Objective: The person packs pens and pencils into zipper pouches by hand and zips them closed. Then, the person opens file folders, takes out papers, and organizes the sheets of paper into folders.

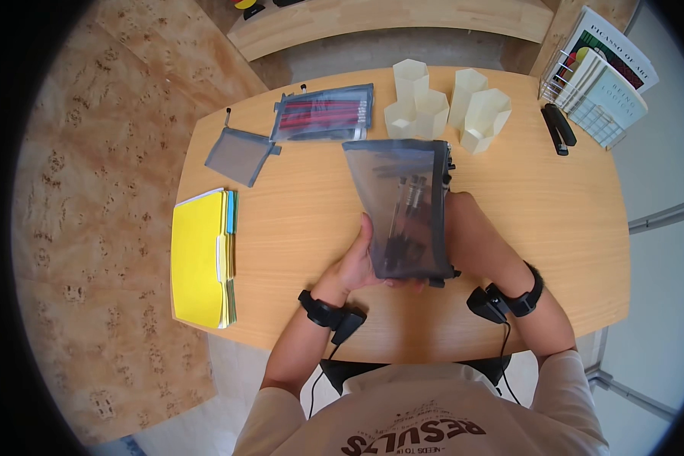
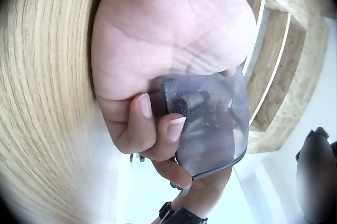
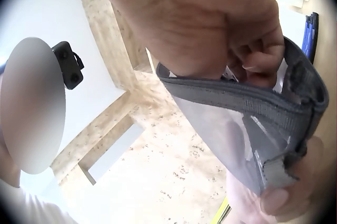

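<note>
A grey mesh zip pouch [image 1: 372, 178] stands upright before me, with several pens [image 1: 412, 199] showing through its side. My left hand [image 1: 355, 262] grips the pouch by its closed lower end, thumb on the near face and fingers curled beneath. In the left wrist view those fingertips [image 2: 141, 109] bend round the dark edge. My right hand [image 3: 226, 34] reaches through the unzipped mouth on the right side. Its fingers are curled inside, around the pens, and the mesh and zip band [image 3: 231, 93] partly hide them.
Two more mesh pouches lie at the back left, one flat [image 1: 239, 154] and one with red pencils [image 1: 323, 115]. Several cream hexagonal cups [image 1: 485, 118] stand at the back. A black stapler [image 1: 559, 129] and a wire book rack [image 1: 596, 131] are at right, yellow folders [image 1: 199, 258] at left.
</note>
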`<state>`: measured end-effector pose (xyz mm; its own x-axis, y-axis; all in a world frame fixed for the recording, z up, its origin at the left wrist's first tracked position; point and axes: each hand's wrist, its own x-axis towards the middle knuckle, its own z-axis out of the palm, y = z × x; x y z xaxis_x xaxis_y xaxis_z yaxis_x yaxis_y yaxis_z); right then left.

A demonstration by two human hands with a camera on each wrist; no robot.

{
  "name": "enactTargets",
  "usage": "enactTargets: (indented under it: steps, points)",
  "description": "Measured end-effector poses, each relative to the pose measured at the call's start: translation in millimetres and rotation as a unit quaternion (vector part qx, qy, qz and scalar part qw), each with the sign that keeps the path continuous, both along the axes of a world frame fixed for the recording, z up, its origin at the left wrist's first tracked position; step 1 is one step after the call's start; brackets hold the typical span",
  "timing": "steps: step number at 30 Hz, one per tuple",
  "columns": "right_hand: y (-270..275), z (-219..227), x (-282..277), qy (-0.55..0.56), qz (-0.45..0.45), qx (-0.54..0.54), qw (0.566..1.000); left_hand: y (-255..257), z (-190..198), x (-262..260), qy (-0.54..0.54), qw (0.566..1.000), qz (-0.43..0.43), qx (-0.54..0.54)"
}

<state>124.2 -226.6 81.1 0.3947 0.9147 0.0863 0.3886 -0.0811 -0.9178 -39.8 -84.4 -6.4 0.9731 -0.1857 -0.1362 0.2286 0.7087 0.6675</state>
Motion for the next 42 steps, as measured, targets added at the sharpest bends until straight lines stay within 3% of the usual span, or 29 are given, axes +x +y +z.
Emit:
enactTargets:
  steps: [7,10,12,16,18,22,24,25,27,30,33,35,37,39,42]
  points:
    - [-1.5,8.6,3.9,-0.054,-0.046,-0.043,0.997,0.8,1.5,2.7,-0.052,0.998,-0.024,-0.006]
    - [-3.5,1.5,5.3,-0.067,-0.025,-0.019,0.997,-0.9,3.7,0.2,-0.007,1.000,0.005,0.009]
    - [-4.8,9.2,9.8,0.070,0.023,-0.082,0.994,-1.9,6.1,3.3,-0.019,1.000,0.005,0.012]
    - [-4.9,22.9,8.7,0.047,-0.015,-0.111,0.993,0.6,2.0,2.5,-0.030,0.999,0.005,0.010]
    - [-2.6,21.8,4.1,-0.045,-0.074,-0.021,0.996,1.1,0.4,0.4,-0.025,1.000,0.007,0.010]
    - [-1.2,17.4,4.0,-0.008,-0.067,-0.015,0.998,2.6,0.0,0.2,-0.039,0.999,-0.003,0.019]
    - [-1.3,-5.4,6.6,-0.038,0.014,0.099,0.994,0.6,2.0,-0.8,-0.027,0.999,0.004,0.022]
    - [-1.9,2.3,3.7,-0.038,0.016,0.098,0.994,-0.8,2.5,-1.8,-0.015,1.000,0.010,0.025]
    - [-1.9,28.3,-5.2,0.129,0.058,-0.093,0.986,-3.6,0.4,-2.7,-0.012,0.999,0.014,0.042]
    - [3.7,37.0,-14.8,0.185,0.055,-0.149,0.970,0.0,-10.9,-2.6,-0.028,0.998,-0.012,0.048]
    - [5.0,22.7,-18.2,0.097,0.055,-0.102,0.989,4.3,-16.3,-3.5,-0.052,0.996,-0.049,0.054]
    - [5.4,29.8,-18.4,0.102,0.055,-0.116,0.986,2.6,-12.8,-4.2,-0.058,0.994,-0.057,0.073]
    - [6.8,28.0,-18.0,0.107,0.055,-0.129,0.984,-2.7,-5.0,-5.0,-0.034,0.995,0.002,0.096]
    - [7.7,15.1,-17.0,0.059,0.020,-0.075,0.995,-3.9,3.4,-3.8,-0.038,0.996,-0.007,0.086]
    - [6.1,14.9,-9.5,0.062,0.035,-0.085,0.994,-1.2,2.7,-3.2,-0.047,0.996,-0.022,0.074]
